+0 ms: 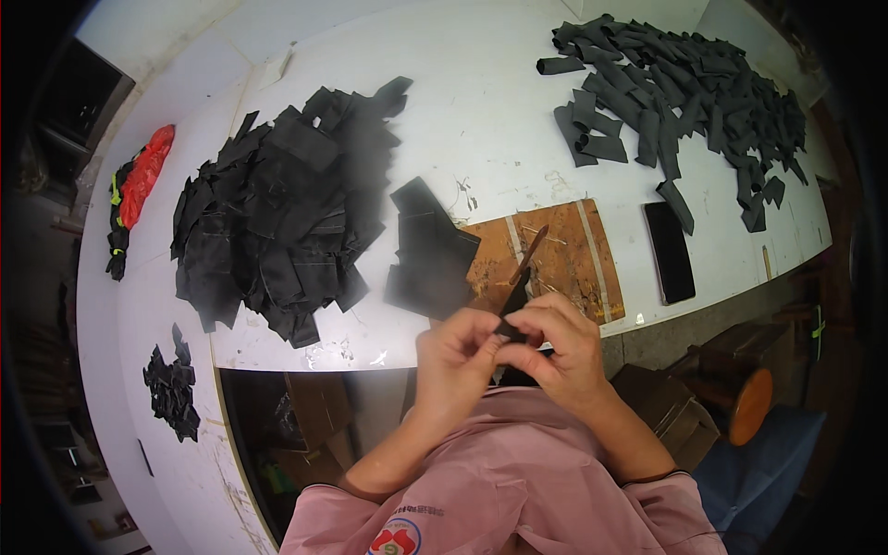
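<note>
Close to my body at the table's front edge, my left hand (459, 349) and my right hand (561, 349) come together. Both pinch a small piece of black fabric (511, 330) between thumbs and fingers. Just beyond it, a narrow black strip (518, 294) meets a slim brown stick (530, 253) with a pointed far end; I cannot tell whether they are joined. The stick reaches over a worn brown board (592, 264). Several flat black fabric pieces (427, 245) lie left of the board, partly over its edge.
A big heap of flat black fabric pieces (287, 203) covers the left of the white table (462, 111). Dark rolled fabric tubes (694, 83) pile at the far right. A black phone (669, 252) lies right of the board. Far left are a red bag (148, 176) and a smaller black heap (172, 388).
</note>
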### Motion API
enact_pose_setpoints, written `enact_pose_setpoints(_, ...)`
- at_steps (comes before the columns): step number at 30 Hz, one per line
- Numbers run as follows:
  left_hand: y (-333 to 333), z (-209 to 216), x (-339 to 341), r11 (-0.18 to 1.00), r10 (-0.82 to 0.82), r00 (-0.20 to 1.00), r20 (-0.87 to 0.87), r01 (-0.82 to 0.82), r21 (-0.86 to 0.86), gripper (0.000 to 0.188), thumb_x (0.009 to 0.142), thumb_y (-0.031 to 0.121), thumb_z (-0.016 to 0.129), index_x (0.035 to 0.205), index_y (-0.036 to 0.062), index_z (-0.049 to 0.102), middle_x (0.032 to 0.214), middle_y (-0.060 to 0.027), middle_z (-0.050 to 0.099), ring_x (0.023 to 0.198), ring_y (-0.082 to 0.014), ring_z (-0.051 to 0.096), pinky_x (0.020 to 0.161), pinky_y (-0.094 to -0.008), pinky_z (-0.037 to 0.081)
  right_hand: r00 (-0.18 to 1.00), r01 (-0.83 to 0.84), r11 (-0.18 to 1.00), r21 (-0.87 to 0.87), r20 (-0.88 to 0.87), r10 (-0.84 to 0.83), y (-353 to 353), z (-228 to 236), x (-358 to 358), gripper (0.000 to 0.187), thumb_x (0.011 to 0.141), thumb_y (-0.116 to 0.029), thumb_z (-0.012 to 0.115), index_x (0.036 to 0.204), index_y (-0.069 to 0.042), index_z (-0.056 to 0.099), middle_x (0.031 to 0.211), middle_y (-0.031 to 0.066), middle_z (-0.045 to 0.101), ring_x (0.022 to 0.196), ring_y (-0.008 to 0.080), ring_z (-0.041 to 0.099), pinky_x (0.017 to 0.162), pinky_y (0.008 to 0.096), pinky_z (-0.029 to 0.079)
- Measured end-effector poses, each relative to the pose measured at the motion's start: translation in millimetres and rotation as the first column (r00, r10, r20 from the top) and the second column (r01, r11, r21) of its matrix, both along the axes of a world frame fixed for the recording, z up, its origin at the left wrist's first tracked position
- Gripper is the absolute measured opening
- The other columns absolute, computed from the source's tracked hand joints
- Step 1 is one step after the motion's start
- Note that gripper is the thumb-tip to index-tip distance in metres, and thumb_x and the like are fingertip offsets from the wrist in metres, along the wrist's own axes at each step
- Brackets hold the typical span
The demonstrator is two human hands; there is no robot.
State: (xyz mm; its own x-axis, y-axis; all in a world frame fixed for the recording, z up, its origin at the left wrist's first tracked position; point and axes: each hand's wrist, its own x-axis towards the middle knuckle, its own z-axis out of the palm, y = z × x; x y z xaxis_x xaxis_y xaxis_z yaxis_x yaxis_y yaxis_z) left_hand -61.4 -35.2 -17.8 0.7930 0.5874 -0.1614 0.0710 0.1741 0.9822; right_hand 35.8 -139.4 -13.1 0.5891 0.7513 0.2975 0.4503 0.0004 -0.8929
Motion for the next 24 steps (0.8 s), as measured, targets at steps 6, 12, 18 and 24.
enact_pose_setpoints(6, -11, -14, 5, 0.707, 0.247, 0.966, 0.076, -0.233, 0.667, 0.007, 0.077, -0.003, 0.059, 0.083, -0.0015, 0.058, 0.069, -0.0012, 0.059, 0.053, -0.0031, 0.049, 0.046, -0.0181, 0.040, 0.906, 0.174, 0.984, -0.032, 0.396, -0.147, 14, -16, -11, 0.016, 0.066, 0.003, 0.063, 0.081, 0.002, 0.057, 0.076, 0.0123, 0.052, 0.061, 0.0283, 0.054, 0.053, 0.0343, 0.045)
enact_pose_setpoints(12, 21, -7, -2, 0.760, 0.068, 0.969, 0.238, 0.104, -0.641, 0.017, 0.075, -0.010, 0.054, 0.091, -0.0017, 0.054, 0.071, -0.0026, 0.057, 0.048, -0.0035, 0.046, 0.040, -0.0171, 0.032, 0.949, 0.210, 0.977, 0.039, -0.248, -0.194, 15, -26, -9, 0.009, 0.064, 0.007, 0.060, 0.069, 0.001, 0.055, 0.063, 0.0019, 0.048, 0.053, 0.0069, 0.043, 0.045, 0.0210, 0.033)
enact_pose_setpoints(18, 13, -11, -1, 0.918, -0.033, 0.979, 0.202, 0.109, -0.381, 0.024, 0.072, -0.009, 0.053, 0.094, 0.0007, 0.052, 0.079, -0.0043, 0.056, 0.056, -0.0057, 0.051, 0.045, -0.0195, 0.040, 0.180, 0.045, 0.948, 0.314, -0.936, 0.302, 7, -38, -10, 0.011, 0.075, -0.006, 0.063, 0.068, 0.000, 0.056, 0.062, 0.0007, 0.050, 0.053, 0.0070, 0.041, 0.048, 0.0209, 0.030)
enact_pose_setpoints(24, 2, -20, 5, 0.946, 0.229, 0.960, 0.160, -0.258, 0.197, 0.024, 0.074, -0.009, 0.050, 0.097, -0.0018, 0.053, 0.085, -0.0045, 0.059, 0.054, -0.0013, 0.046, 0.045, -0.0148, 0.035, 0.470, -0.069, 0.976, 0.206, -0.856, 0.214, 15, -29, -4, 0.014, 0.082, -0.015, 0.060, 0.077, -0.004, 0.053, 0.067, -0.0003, 0.050, 0.055, 0.0074, 0.044, 0.053, 0.0196, 0.038)
